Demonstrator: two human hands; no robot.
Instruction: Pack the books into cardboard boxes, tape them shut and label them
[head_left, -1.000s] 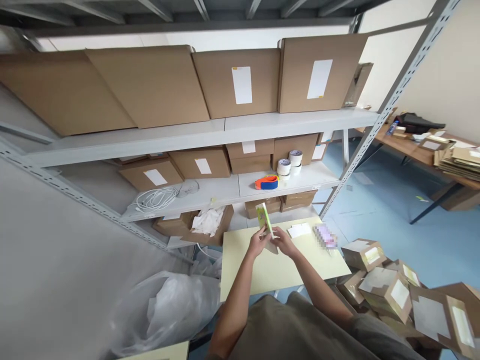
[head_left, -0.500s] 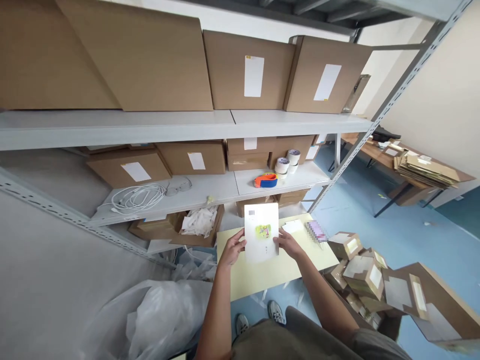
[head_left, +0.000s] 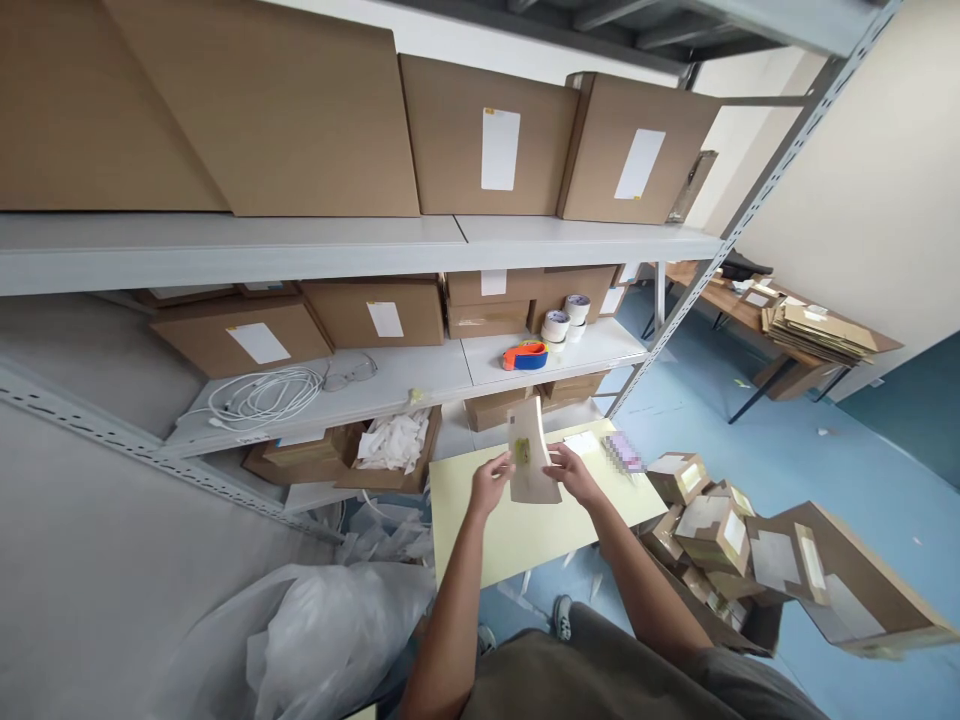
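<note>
A thin white book is held above the pale yellow table, turned on edge and slightly bowed. Its cover has a small barcode and a green picture. My right hand grips the book's right edge, thumb and fingers closed on it. At the left edge, the fingers of my left hand are pinched against the cover; some fingertips are hidden. Below both hands lies the yellow tabletop. White paper and a blurred-out purple item rest toward its far right.
A metal rack with cardboard boxes stands ahead. Tape rolls, an orange-and-blue strap and a white cable coil lie on its middle shelf. Small cartons pile up at right; a plastic bag is at left.
The book has rotated from facing me flat to an angled, bowed position. My left hand has moved right, closer to my right hand. The view has shifted slightly.
</note>
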